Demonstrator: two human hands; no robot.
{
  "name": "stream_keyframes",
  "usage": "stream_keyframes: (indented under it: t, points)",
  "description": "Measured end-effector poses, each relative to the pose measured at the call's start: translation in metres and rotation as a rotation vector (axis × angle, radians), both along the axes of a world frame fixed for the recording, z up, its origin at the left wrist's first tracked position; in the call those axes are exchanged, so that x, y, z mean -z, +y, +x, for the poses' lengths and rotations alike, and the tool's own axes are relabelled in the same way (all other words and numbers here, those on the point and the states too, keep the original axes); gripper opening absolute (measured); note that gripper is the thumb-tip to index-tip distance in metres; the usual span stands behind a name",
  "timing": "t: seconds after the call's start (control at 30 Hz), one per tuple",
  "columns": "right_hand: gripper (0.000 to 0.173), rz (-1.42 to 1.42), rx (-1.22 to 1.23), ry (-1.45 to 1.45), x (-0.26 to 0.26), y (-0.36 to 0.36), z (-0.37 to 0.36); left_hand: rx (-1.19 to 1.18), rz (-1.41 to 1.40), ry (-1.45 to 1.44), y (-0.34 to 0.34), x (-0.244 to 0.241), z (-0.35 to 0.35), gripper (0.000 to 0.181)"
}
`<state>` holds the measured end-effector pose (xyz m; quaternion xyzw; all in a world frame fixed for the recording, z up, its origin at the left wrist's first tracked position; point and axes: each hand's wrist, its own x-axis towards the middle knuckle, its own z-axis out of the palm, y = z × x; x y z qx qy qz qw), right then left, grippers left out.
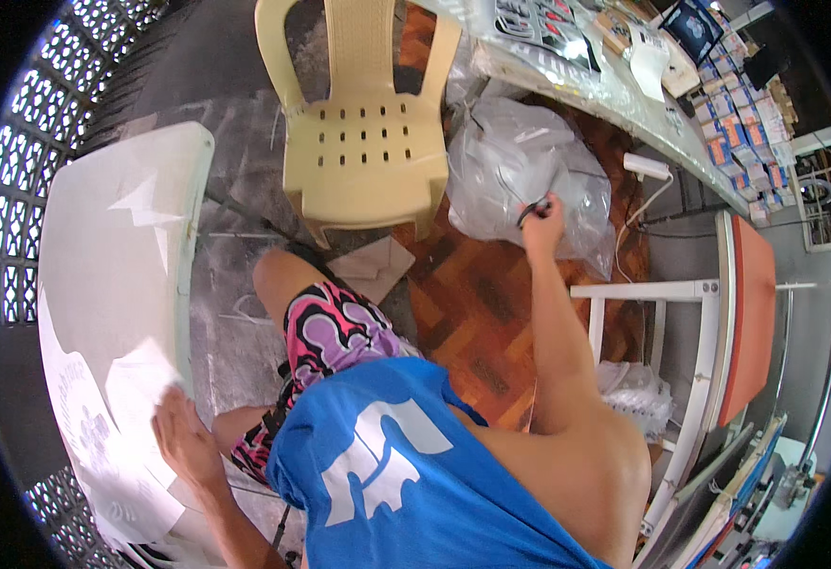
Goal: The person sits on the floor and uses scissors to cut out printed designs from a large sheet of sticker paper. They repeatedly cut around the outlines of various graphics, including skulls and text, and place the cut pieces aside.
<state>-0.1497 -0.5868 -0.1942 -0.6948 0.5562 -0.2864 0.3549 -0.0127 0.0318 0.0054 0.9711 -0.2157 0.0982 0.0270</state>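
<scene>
My right hand [545,231] is stretched forward and grips the black handles of a pair of scissors [529,212]. The thin blades are hard to make out against a large clear plastic bag [522,153] on the floor. My left hand [186,441] is at the near edge of a white table [120,235], next to a white sheet of paper [134,384]. Its fingertips touch or overlap the sheet, slightly blurred; whether they pinch it cannot be told. Larger printed sheets [92,427] lie under and around that paper.
A cream plastic armchair [365,178] stands ahead. Flat cardboard [376,267] lies on the floor near my knee. At upper right, a long worktable [621,99] carries printed sheets, with a white power strip [646,166] and cable by its edge. A white metal frame [643,290] stands right.
</scene>
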Motion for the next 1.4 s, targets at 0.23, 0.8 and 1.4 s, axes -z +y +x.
stream_keyframes:
  t: [0.23, 0.8, 1.4]
  points:
    - [0.071, 0.173, -1.652, -0.623, -0.191, 0.197, 0.098, 0.373, -0.394, 0.555, -0.142, -0.113, -0.005, 0.015]
    - [0.037, 0.138, 0.477, -0.929, -0.262, -0.187, 0.223, -0.343, -0.472, 0.088, 0.049, -0.064, 0.075, 0.034]
    - [0.052, -0.116, -0.942, -0.330, -0.226, 0.019, 0.282, -0.627, -0.103, 0.161, 0.090, 0.000, 0.003, 0.075]
